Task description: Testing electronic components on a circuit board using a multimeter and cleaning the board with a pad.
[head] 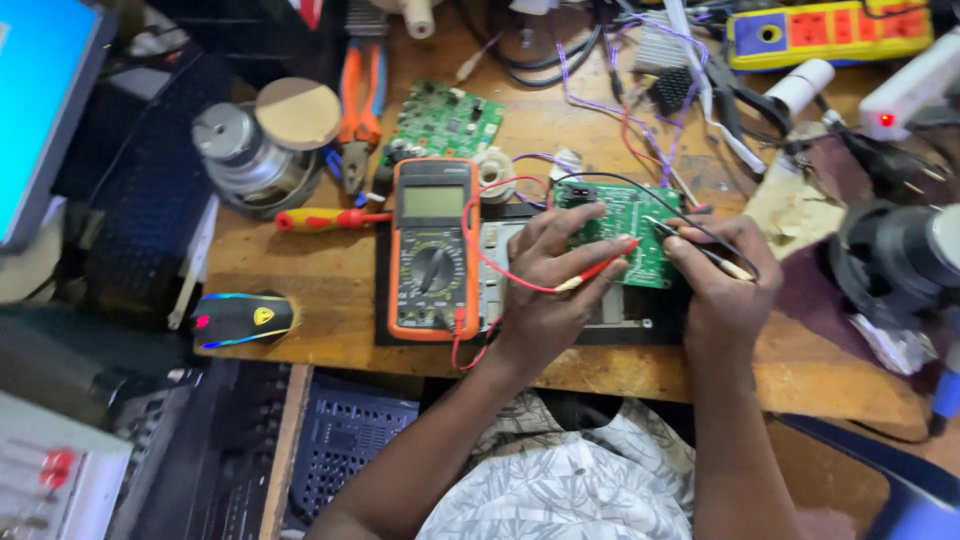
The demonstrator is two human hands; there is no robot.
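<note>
Red probe (598, 270) — tip up-right, onto green board (625, 232)

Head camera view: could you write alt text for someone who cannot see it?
A person's left hand holds a red probe and the right hand a black probe against a green circuit board on a cluttered wooden workbench. An orange multimeter lies to the left of it.

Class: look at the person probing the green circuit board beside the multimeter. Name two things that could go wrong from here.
1. The left hand and right hand hold the red probe and black probe close together on the green circuit board; a slip might bridge contacts.
2. The red lead loops across the multimeter and could snag.
</note>
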